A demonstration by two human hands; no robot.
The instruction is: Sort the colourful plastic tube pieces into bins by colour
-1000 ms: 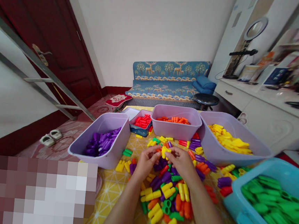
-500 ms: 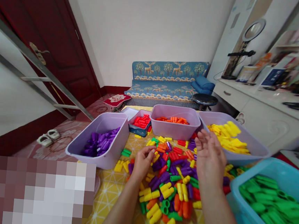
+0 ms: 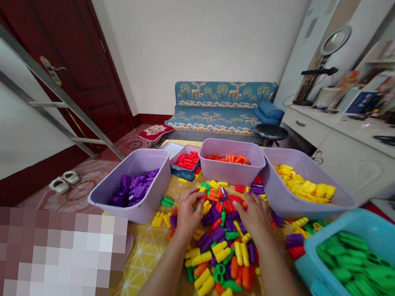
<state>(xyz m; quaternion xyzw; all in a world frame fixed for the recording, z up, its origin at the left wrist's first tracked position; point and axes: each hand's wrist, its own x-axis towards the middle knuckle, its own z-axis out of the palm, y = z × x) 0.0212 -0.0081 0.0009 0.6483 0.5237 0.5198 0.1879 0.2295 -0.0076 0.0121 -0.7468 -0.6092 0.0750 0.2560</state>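
Loosely spread, left hand (image 3: 189, 213) and right hand (image 3: 254, 216) over pile (image 3: 221, 250); contact unclear. Bare cloth (image 3: 143, 254) left of pile, blue tub (image 3: 326, 288) right.

pieces (image 3: 221, 250): glossy plastic | bins (image 3: 230, 170): smooth plastic | sofa cover (image 3: 216, 92): cloth

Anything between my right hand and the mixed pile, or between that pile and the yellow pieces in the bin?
Nothing visible stands between the right hand and the pile; it is already over the pile's right side. Between the pile and the yellow pieces, the bin wall stands up.
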